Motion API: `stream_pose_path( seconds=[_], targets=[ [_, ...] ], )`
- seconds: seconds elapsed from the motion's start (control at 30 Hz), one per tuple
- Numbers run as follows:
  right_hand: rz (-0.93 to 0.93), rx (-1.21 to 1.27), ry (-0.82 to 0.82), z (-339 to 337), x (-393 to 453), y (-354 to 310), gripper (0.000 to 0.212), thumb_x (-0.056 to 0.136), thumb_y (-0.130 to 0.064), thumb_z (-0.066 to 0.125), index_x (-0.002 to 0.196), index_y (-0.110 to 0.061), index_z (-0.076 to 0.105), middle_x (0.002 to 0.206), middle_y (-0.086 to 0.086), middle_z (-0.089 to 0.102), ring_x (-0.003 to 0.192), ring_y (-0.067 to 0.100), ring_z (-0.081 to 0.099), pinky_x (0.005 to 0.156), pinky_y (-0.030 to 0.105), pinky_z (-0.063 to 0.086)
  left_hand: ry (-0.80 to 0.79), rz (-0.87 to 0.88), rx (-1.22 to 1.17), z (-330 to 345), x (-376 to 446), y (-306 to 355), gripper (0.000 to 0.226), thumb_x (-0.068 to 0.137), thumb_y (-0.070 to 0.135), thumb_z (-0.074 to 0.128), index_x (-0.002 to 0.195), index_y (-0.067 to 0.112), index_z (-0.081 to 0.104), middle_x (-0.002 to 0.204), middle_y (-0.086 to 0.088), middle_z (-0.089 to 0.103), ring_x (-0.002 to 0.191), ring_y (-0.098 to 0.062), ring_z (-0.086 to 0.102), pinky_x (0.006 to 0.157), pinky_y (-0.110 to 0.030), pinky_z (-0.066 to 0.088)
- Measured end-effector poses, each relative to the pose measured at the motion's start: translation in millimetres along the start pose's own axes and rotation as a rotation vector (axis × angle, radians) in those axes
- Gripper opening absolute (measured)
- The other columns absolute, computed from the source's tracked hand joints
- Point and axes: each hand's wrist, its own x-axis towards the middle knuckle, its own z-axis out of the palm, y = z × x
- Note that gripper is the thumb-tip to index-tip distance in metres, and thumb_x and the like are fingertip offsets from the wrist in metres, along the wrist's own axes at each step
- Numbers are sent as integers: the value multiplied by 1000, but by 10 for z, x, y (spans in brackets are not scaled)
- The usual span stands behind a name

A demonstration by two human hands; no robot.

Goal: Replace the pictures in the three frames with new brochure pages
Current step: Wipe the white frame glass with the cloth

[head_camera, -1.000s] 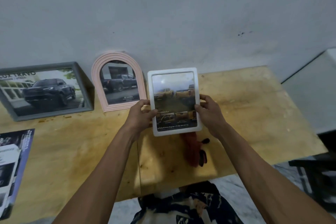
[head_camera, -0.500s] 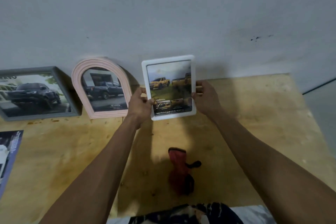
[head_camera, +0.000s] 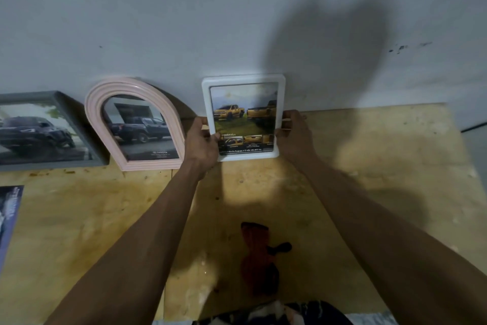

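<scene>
The person holds a white frame [head_camera: 243, 79] with both hands at the back of the wooden desk [head_camera: 369, 166], right by the grey wall [head_camera: 237, 8]. The frame stands tall, its long side going up and down, and its front faces the person. Inside it is a brochure page [head_camera: 243, 116] with yellow pickup trucks on grass and small pictures along the bottom. The left hand [head_camera: 201, 142] grips the frame's left edge low down, thumb on the front and fingers curled behind. The right hand [head_camera: 293, 135] grips the right edge the same way. Just to the left a pink arched frame [head_camera: 92, 113] leans back on the wall and holds a picture of a dark pickup truck. Further left a grey frame [head_camera: 66, 103] lies wide and also holds a dark truck picture. A brochure [head_camera: 9, 219] lies flat at the desk's left edge. A red tool with a black handle [head_camera: 259, 258] lies on the desk between the arms, well apart from the frames.
</scene>
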Motion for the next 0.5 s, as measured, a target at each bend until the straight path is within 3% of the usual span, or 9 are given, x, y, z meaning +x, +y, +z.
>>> stream_pose_path(
  seconds=[0.13, 0.4, 0.5],
  targets=[
    [2, 7, 3, 41, 61, 3, 34, 93, 1, 56, 125, -8, 51, 117, 7, 65, 93, 14, 55, 74, 21, 46, 0, -13, -11, 23, 73, -3, 20, 99, -3, 52, 111, 12, 47, 96, 9, 59, 100, -20, 61, 88, -36, 55],
    [12, 3, 4, 97, 79, 30, 34, 93, 1, 55, 125, -8, 51, 118, 9, 65, 100, 20, 61, 79, 24, 45, 1, -46, -10, 40, 121, -75, 21, 99, -3, 52, 109, 14, 47, 107, -1, 59, 106, -22, 61, 94, -43, 56],
    [17, 5, 2, 110, 78, 42, 34, 93, 0, 54, 126, -8, 50, 118, 9, 65, 94, 15, 58, 78, 24, 45, 4, -45, 14, 46, 137, -107, 21, 99, -2, 53, 110, 15, 46, 106, -1, 58, 103, -21, 60, 95, -45, 56]
  ],
)
